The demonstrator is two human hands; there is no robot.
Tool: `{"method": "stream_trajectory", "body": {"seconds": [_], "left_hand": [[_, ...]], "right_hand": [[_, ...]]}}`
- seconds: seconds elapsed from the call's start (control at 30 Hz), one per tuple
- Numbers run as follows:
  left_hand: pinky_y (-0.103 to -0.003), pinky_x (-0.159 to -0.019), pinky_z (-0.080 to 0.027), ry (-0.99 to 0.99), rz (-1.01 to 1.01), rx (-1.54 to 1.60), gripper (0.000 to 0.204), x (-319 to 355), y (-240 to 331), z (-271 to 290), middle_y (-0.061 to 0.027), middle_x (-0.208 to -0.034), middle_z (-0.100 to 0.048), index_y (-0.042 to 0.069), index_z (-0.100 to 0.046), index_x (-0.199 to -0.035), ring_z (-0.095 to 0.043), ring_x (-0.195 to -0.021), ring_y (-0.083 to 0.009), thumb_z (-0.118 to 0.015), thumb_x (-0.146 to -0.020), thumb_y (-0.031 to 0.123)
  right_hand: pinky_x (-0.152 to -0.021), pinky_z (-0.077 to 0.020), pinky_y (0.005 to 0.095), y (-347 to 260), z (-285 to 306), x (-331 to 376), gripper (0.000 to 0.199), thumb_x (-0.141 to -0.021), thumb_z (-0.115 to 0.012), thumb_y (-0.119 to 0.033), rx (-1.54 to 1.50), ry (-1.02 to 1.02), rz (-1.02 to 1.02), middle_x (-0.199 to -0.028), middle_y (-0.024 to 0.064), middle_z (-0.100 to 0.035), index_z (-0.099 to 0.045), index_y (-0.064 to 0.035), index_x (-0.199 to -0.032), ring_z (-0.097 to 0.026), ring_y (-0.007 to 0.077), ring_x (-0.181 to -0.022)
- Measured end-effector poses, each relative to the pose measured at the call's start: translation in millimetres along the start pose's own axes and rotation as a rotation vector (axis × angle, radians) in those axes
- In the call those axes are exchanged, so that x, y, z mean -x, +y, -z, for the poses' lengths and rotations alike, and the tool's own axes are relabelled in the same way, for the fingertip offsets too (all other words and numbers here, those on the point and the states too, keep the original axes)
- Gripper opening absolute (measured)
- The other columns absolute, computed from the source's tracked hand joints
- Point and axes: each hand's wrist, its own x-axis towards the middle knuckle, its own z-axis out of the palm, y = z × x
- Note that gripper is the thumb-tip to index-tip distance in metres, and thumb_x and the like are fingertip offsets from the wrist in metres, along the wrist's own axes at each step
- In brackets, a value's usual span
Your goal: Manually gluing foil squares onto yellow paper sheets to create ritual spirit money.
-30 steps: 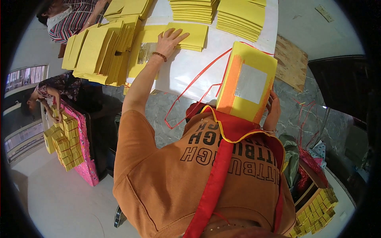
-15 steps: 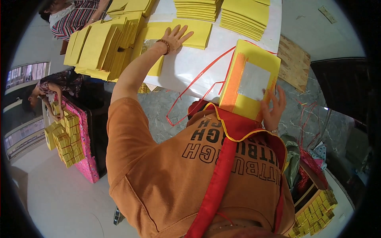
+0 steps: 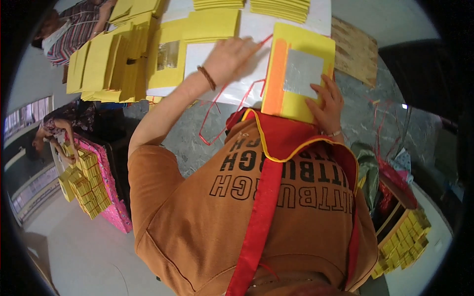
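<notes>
A stack of yellow paper (image 3: 323,49), with an orange stripe and a silver panel on top, overhangs the near edge of the white table (image 3: 197,66). My right hand (image 3: 326,101) grips its right side, fingertips bent over the top sheet. Red string (image 3: 211,107) runs from the stack's left side and hangs in a loop off the table edge. My left hand (image 3: 229,61) is on this string left of the stack. Its bunched fingers look closed on the string, though they are blurred and partly hidden.
Piled yellow paper stacks (image 3: 111,59) stand at left, with more along the far side. A wooden board (image 3: 355,52) lies right of the table. At far left one person handles bundles (image 3: 89,182) on a pink-covered table (image 3: 113,197); another sits at upper left. Bundles (image 3: 402,241) fill the lower right.
My left hand has left the yellow paper at the back of the table and come right and nearer, onto the red string. The right hand's fingers have moved further onto the stack. The view has shifted.
</notes>
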Motion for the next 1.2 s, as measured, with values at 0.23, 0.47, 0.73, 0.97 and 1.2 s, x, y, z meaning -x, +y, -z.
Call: {"method": "stream_trajectory", "body": {"seconds": [0.23,0.47,0.73,0.97,1.2], "left_hand": [[-0.032,-0.078,-0.040,-0.226,-0.312,0.032,0.051,18,83,1,-0.0073,-0.116,-0.052,0.009,-0.049,-0.122,-0.050,-0.101,-0.0194,-0.061,-0.077,0.032],[-0.035,-0.067,-0.047,-0.295,0.002,0.603,0.017,12,80,10,-0.0112,-0.085,-0.057,0.001,-0.062,-0.088,-0.057,-0.078,-0.0263,-0.060,-0.080,0.016],[-0.032,-0.058,-0.044,-0.369,0.077,0.827,0.016,2,61,3,-0.0095,-0.072,-0.057,-0.002,-0.061,-0.088,-0.055,-0.063,-0.0213,-0.057,-0.085,0.014],[-0.027,-0.059,-0.047,-0.594,0.434,1.159,0.018,4,53,-9,-0.0034,-0.072,-0.062,0.001,-0.064,-0.083,-0.060,-0.065,-0.0110,-0.056,-0.083,0.017],[-0.025,-0.065,-0.046,-0.658,0.361,1.151,0.018,-7,47,-8,-0.0021,-0.072,-0.061,0.001,-0.066,-0.082,-0.057,-0.068,-0.0092,-0.057,-0.081,0.016]], "right_hand": [[-0.096,-0.0323,0.0371,1,-4,-4,0.035,-0.067,-0.072,-0.029,-0.177,0.034,-0.020,-0.127,0.0079,-0.048,-0.065,-0.0165,-0.099,-0.042,0.0261,-0.118],[-0.101,-0.0297,0.0335,11,-3,3,0.024,-0.087,-0.053,-0.024,-0.546,0.005,-0.177,-0.130,0.0091,-0.046,-0.067,-0.0065,-0.097,-0.040,0.0228,-0.120],[-0.101,-0.0271,0.0316,7,3,0,0.042,-0.095,-0.035,-0.028,-0.740,-0.018,-0.255,-0.134,0.0105,-0.041,-0.066,0.0000,-0.097,-0.038,0.0214,-0.121],[-0.105,-0.0234,0.0325,4,8,-4,0.050,-0.096,-0.030,-0.033,-0.704,-0.114,-0.293,-0.138,0.0107,-0.036,-0.064,0.0040,-0.099,-0.030,0.0230,-0.129],[-0.100,-0.0296,0.0316,5,6,-2,0.046,-0.096,-0.035,-0.032,-0.731,-0.040,-0.289,-0.133,0.0106,-0.042,-0.066,0.0017,-0.097,-0.039,0.0214,-0.122]]}}
